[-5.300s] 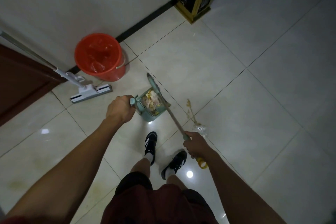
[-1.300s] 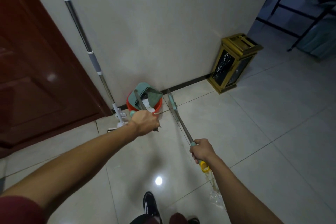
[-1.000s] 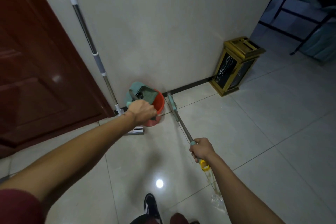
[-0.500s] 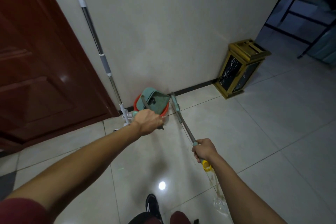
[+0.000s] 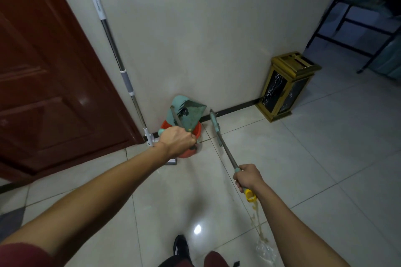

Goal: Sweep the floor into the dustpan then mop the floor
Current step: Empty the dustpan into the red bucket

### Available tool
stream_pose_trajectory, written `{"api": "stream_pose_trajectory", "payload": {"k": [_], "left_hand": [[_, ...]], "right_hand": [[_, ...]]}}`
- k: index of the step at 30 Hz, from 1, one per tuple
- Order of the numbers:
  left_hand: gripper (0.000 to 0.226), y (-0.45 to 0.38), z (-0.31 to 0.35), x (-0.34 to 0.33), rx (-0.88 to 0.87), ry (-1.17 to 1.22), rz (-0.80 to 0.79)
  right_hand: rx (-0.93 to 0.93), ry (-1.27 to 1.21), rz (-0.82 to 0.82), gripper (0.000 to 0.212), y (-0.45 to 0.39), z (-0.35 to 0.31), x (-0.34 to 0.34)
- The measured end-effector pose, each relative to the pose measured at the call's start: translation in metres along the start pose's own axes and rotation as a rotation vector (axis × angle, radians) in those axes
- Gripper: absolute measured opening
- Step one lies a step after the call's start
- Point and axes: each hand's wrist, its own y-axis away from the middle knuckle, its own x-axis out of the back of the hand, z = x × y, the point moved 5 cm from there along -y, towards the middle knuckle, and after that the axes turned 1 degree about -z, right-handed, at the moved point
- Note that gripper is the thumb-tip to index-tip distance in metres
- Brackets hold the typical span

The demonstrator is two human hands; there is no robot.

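My left hand (image 5: 177,140) grips the handle of the teal dustpan (image 5: 188,114), which is tipped up over the red bucket (image 5: 189,136) by the wall. My right hand (image 5: 247,176) grips the broom (image 5: 225,151) by its metal shaft near the yellow end cap; its teal head points toward the wall, right of the bucket. The mop (image 5: 112,50) leans against the wall beside the door, its head on the floor behind my left wrist.
A dark red door (image 5: 50,71) fills the left. A gold-framed black bin (image 5: 284,86) stands against the wall at the right. Black furniture legs (image 5: 355,26) show at the far right. Some debris and clear plastic (image 5: 263,249) lie near my right foot.
Five seconds ago the dustpan sat low on the floor with rubbish in it. Now it is tipped over the red bucket, and the view has shifted slightly closer since half a second ago.
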Motion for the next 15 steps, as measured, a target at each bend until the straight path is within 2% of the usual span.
{"api": "stream_pose_trajectory", "payload": {"k": [5, 10, 15], "left_hand": [[0.022, 0.002, -0.015, 0.02, 0.218, 0.137, 0.047], [0.034, 0.01, -0.023, 0.018, 0.432, 0.349, 0.127], [0.027, 0.015, -0.01, 0.018, 0.576, 0.536, 0.213]], "right_hand": [[-0.011, -0.04, -0.004, 0.017, 0.004, 0.017, 0.016], [-0.028, -0.085, 0.007, 0.013, 0.008, 0.037, 0.035], [-0.057, -0.093, 0.036, 0.028, 0.011, 0.063, 0.057]]}}
